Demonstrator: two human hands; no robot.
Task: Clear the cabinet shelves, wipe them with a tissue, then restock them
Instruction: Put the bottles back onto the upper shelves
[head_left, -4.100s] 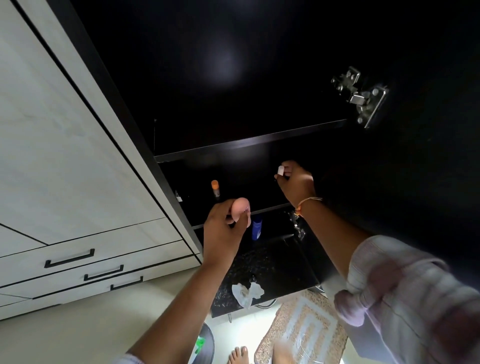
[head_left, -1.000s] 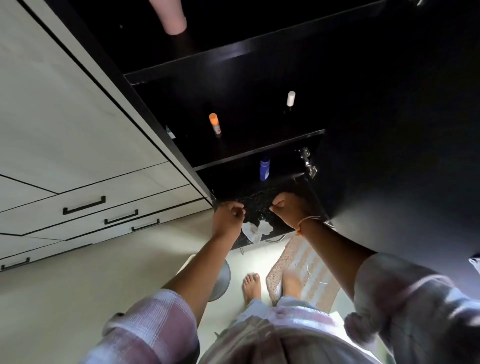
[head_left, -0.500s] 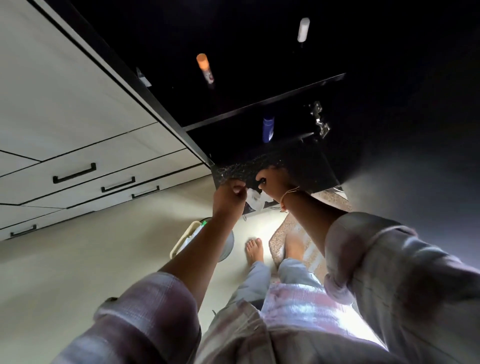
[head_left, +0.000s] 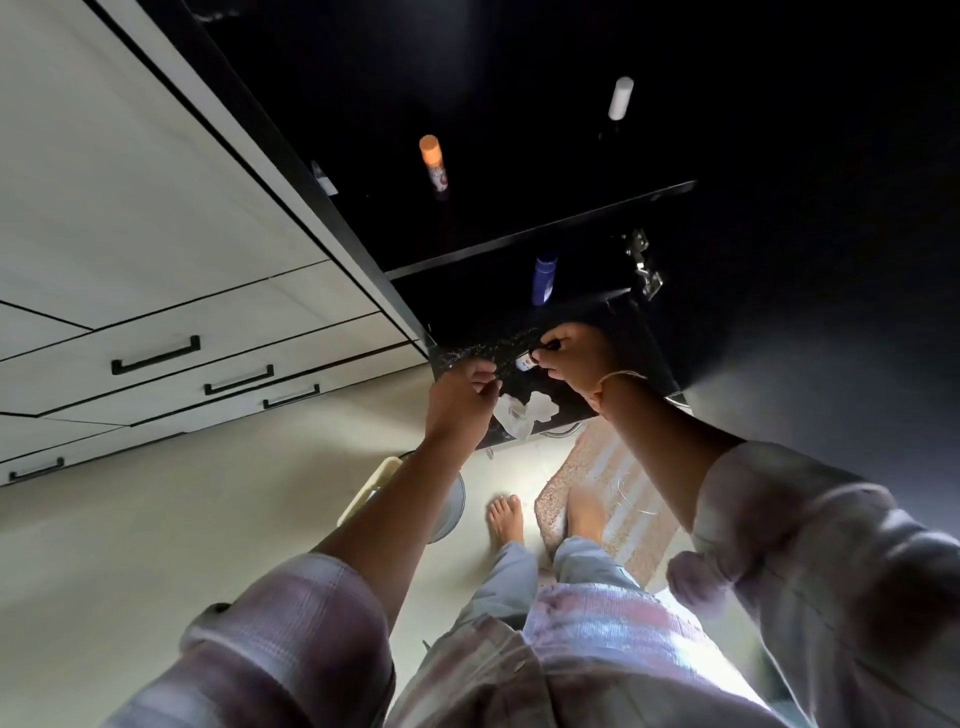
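You seem to be restocking; your right hand (head_left: 579, 358) pinches a small tube (head_left: 524, 363) over the speckled counter (head_left: 631, 338), beside the tissue (head_left: 522, 413); your left hand (head_left: 460, 400) is curled, its contents unclear; next, lift the tube onto a shelf (head_left: 540, 228).

Right hand (head_left: 576, 358) pinching small tube (head_left: 524, 362), left hand (head_left: 460, 400) beside crumpled tissue (head_left: 524, 413), dark counter (head_left: 639, 353)

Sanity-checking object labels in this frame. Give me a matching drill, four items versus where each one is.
Items:
1. orange-capped tube
2. white tube
3. blue bottle
4. crumpled tissue

Places:
A. lowest shelf, beside the hinge
B. dark counter, between the hands
C. upper shelf, left
D. upper shelf, right

Pairs: 1-C, 2-D, 3-A, 4-B
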